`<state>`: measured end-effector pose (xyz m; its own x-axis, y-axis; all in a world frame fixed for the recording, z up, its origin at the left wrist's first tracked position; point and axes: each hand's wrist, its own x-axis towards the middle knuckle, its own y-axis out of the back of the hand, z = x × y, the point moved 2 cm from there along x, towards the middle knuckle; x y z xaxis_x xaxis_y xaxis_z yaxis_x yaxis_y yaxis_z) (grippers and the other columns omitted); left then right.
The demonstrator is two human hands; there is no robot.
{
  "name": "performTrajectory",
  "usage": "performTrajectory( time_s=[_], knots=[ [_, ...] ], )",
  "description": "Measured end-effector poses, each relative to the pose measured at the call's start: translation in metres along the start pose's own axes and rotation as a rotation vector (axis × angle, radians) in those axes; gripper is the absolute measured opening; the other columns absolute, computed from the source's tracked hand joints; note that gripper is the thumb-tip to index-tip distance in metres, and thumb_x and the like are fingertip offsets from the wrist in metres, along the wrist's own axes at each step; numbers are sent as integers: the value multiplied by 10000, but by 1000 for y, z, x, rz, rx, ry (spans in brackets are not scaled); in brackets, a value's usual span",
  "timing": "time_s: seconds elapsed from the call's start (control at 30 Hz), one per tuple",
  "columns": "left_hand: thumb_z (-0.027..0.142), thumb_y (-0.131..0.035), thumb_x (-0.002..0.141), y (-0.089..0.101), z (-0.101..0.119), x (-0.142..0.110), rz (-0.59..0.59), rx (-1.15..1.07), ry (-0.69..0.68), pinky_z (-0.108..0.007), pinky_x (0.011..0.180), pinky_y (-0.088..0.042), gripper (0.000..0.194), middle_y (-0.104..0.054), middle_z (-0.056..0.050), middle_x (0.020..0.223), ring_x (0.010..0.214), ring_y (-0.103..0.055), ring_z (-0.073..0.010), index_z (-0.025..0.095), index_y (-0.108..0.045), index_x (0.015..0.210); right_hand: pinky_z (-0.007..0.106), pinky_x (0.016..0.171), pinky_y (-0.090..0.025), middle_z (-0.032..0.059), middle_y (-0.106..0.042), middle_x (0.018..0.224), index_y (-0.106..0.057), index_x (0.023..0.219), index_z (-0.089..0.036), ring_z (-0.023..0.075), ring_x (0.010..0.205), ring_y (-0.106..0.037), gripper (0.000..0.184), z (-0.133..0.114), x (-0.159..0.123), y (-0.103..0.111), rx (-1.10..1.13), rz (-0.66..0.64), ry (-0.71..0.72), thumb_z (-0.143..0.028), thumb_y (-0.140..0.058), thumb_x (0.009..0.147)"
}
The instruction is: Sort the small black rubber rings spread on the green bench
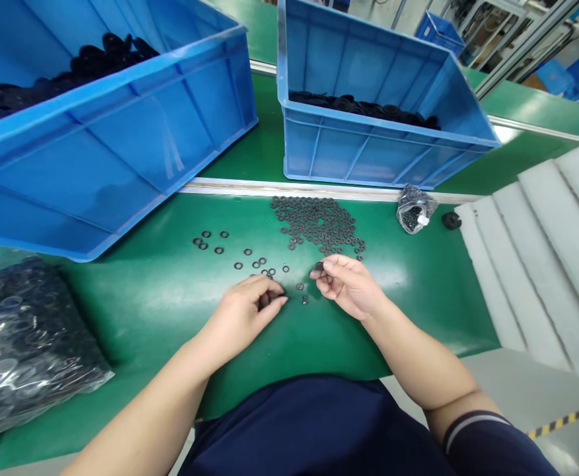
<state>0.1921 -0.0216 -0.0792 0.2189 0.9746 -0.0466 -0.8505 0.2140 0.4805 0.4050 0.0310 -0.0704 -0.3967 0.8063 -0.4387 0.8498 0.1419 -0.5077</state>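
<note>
My right hand (pixel 346 284) is closed in a pinch on a small dark round piece (pixel 318 267), held over the table just in front of a spread of small black rings (pixel 314 221). To its left, my left hand (pixel 244 307) is low at the tabletop with its fingers curled and thumb drawn in. Something dark shows between those fingers, but its kind is hidden. Between the two hands lie a small ring (pixel 300 286) and another small dark piece (pixel 305 299). Several larger, thinner black rings (pixel 238 266) are scattered beyond my left hand.
Two blue bins holding black parts stand behind, a left bin (pixel 121 145) and a right bin (pixel 369 149). A large clear bag (pixel 26 350) of dark rings lies left. At right are a small bag (pixel 412 211), a black roll (pixel 451 220) and white foam blocks (pixel 527 251).
</note>
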Motion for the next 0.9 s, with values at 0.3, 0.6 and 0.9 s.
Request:
performTrajectory(
  time_s=[0.3,0.6,0.9],
  knots=[
    [411,-856,738,12,-7,9,23,-1050,299,-228,598,-458,325,-654,-42,704,619,-568,-114,136,-718,843,186,439,-392,50,-762,789,-676,777,-182,106,563,-613,269,1,-4,-2,-1,-27,-18,-363,-869,731],
    [374,-857,750,11,-11,10,-9,-1168,282,-229,615,-469,300,-655,-59,716,648,-581,-123,122,-736,860,188,443,-384,46,-757,779,-654,798,-182,101,554,-602,275,1,-4,-4,-7,-14,-8,-339,-866,720],
    [359,-863,737,14,-10,12,38,-1095,297,-236,609,-483,282,-664,-62,753,656,-572,-121,135,-734,849,206,434,-419,11,-712,693,-691,905,-187,102,530,-587,240,3,-3,1,-327,81,188,-368,-771,770]
  ],
)
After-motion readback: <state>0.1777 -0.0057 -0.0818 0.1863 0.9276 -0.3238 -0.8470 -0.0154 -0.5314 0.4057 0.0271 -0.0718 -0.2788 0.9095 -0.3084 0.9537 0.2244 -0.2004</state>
